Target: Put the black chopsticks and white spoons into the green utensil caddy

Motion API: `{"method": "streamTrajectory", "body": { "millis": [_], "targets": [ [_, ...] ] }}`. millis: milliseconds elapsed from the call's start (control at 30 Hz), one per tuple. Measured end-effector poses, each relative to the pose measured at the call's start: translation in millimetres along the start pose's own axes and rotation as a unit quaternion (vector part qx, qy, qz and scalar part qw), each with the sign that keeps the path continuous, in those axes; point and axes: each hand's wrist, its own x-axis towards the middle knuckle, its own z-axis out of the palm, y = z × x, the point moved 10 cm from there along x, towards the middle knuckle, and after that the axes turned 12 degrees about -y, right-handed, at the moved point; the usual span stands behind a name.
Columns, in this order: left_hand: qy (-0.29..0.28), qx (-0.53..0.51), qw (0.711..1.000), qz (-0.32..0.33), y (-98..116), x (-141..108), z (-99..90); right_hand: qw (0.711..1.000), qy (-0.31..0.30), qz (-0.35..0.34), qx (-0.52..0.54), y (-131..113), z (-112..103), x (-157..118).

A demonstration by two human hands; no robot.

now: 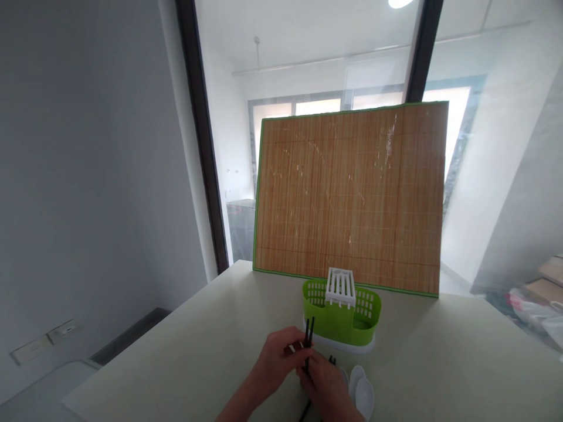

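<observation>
My left hand is closed round a pair of dark chopsticks, whose tips point up and stand slightly apart. Touching it, my right hand is closed on the lower part of the same chopsticks. More dark sticks show under and behind the right hand, partly hidden. White spoons lie on the table just right of that hand. Beyond both hands stands a green basket on a white base, with a white slatted rack across its back rim.
A bamboo mat with green edging stands upright at the back of the white table. Glass panels with dark frames rise behind it. Bags and boxes lie off the table's right side.
</observation>
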Motion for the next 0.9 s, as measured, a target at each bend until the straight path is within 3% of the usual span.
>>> {"method": "streamTrajectory", "body": {
  "millis": [267,467,900],
  "targets": [
    [-0.017,-0.002,1.0,0.022,10,3,-6.8,0.994,-0.067,-0.017,0.087,0,-1,-3],
    [-0.017,0.015,1.0,0.019,16,4,-9.6,0.995,-0.034,0.007,0.092,14,1,-4],
    [-0.038,0.027,0.999,-0.004,13,12,-12.2,0.995,-0.034,0.018,0.097,26,10,-4]
  ]
}}
